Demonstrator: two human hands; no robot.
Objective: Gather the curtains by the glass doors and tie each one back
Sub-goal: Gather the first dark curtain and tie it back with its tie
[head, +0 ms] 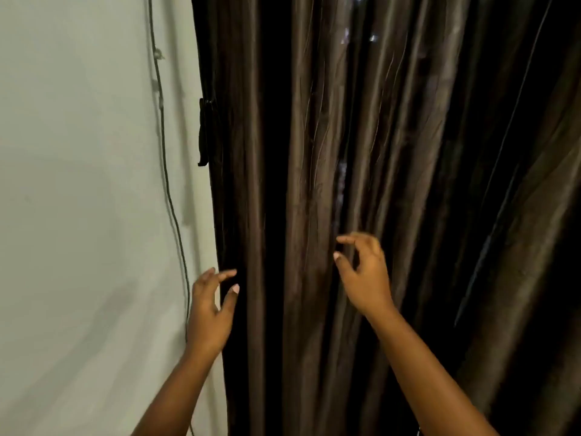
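A dark brown curtain (408,184) hangs in long vertical folds and fills the middle and right of the head view. My left hand (209,313) is at the curtain's left edge, fingers spread and curved, holding nothing. My right hand (364,272) is further right in front of the folds, thumb and fingers apart in a loose pinch shape, with no cloth between them. A black hook-like fitting (206,133) sticks out at the curtain's left edge, higher up. The glass doors are hidden behind the cloth.
A pale wall (78,215) takes up the left side. A thin dark cable (165,171) runs down the wall close to the curtain's edge and passes behind my left wrist.
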